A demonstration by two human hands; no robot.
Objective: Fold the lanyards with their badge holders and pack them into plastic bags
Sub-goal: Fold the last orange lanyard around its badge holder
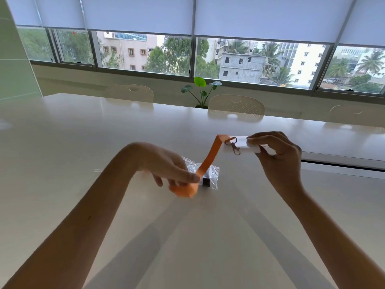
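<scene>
**On the white table: lanyard mid-fold, bag not filled yet**

On the left side, the left hand (166, 163) is curled down and pinching the orange lanyard (208, 159) where it bunches up in a loose loop just above the table (83, 132). It's a bit blurry there, so I can't tell how many folds are in that bunch.

Right behind it is a clear plastic bag (210, 174) lying flat, with something small and dark showing at its near edge, can't make out what.

From the bunch the strap climbs up and right to a metal clip (234, 146), hooked onto the white badge holder (241, 146). The right hand (279, 155) holds that holder up in the air, thumb and fingers closed around its end.

My read: folding is only partly done, most of the strap is loose, and nothing of this lanyard is in the bag. Finishing the fold, tucking it with the holder and bagging are all left.
</scene>
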